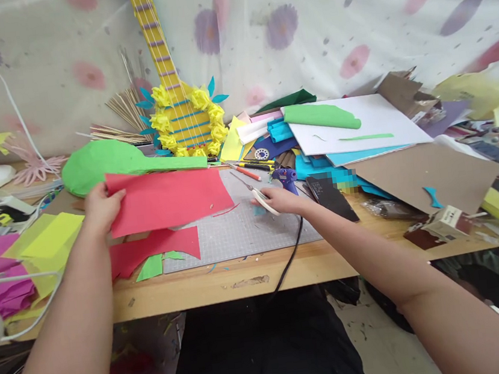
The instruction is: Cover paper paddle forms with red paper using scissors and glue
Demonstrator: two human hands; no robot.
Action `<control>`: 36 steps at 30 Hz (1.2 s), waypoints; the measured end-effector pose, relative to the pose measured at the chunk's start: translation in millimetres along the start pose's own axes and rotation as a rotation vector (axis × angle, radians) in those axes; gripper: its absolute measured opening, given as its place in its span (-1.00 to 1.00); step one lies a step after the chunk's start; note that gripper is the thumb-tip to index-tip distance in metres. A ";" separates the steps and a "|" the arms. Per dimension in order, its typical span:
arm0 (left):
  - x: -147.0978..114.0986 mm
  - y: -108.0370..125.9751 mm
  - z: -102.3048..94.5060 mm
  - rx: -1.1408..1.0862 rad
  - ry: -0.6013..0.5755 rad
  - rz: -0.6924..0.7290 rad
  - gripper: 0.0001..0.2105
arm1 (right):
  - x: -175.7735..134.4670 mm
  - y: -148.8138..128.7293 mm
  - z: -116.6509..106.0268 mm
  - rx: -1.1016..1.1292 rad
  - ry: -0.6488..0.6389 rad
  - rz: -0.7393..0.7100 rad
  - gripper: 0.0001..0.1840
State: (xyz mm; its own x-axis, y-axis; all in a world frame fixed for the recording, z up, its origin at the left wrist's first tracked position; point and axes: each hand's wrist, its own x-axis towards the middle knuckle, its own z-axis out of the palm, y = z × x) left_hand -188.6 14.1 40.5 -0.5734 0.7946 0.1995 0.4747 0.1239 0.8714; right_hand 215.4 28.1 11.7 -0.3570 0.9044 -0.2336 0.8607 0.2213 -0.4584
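Observation:
My left hand (pixel 103 206) grips the left edge of a red sheet (pixel 166 198), holding it over the cutting mat (pixel 238 240). In my right hand (pixel 278 200) is a pair of white-handled scissors (pixel 264 200), its blades pointing up and left, apart from the sheet. A thin red strip (pixel 225 211) lies by the sheet's lower right corner. Below the sheet is a cut red piece (pixel 157 247) with a curved edge, beside small green scraps (pixel 150 268). A purple glue gun (pixel 284 176) stands just beyond my right hand.
Behind the mat are a green lute-shaped piece (pixel 101 166) and a yellow stringed instrument model (pixel 187 122) with paper flowers. To the right lie a black phone-like slab (pixel 333 198), a white board (pixel 360 125) and brown cardboard (pixel 416 172). Yellow sheets (pixel 51 238) are at left.

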 end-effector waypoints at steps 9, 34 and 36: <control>-79.5 26.2 82.4 -0.560 0.186 -0.247 -0.45 | 15.3 -62.3 31.4 0.800 0.095 -0.076 -0.55; -93.9 30.7 106.6 -0.790 -0.223 -0.284 -0.58 | 99.7 -38.9 -70.0 0.478 0.590 -0.032 -0.56; -99.6 25.1 118.1 -0.841 -0.080 -0.330 -0.59 | 102.1 -39.5 -67.2 0.431 0.714 0.064 -0.56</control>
State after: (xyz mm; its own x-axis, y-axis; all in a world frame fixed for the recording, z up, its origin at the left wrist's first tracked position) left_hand -40.8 8.2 -10.4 -0.5310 0.8383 -0.1231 -0.3679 -0.0972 0.9248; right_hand 169.3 136.2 63.5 0.1286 0.9565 0.2620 0.6054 0.1335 -0.7846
